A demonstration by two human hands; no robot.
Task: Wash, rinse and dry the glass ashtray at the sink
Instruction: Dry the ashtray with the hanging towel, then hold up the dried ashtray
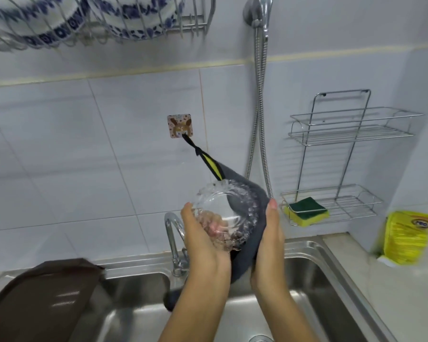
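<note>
Stage: drying, by my judgement. Tap (174, 239) shows no running water; no suds visible on the ashtray (226, 213). Wash and rinse look done; what is left is finishing the wipe and setting the glass down.

Ashtray position: held upright on edge above the sink (314, 245), in front of the tiled wall, between both hands.

Left hand (205, 240): fingers curled round the lower left rim of the ashtray, holding it; fingertips show through the glass.

Right hand (269, 238): palm and straight fingers press the grey towel (247, 238) against the right side and back of the ashtray. Whether the thumb curls round the cloth cannot be told.

Towel hangs by its loop from the wall hook (179, 125), pulled taut down to the hands; its lower end drapes into the sink.

Count:
- ashtray: 1
- towel: 1
- sponge (307, 211): 1, on the lower shelf of the wire rack (351, 134)
- yellow packet (408, 236): 1, on the counter at right
- patterned plates (67, 18) in the overhead rack: 2 visible, blurred
- brown tray (40, 294): 1, at left of sink
</note>
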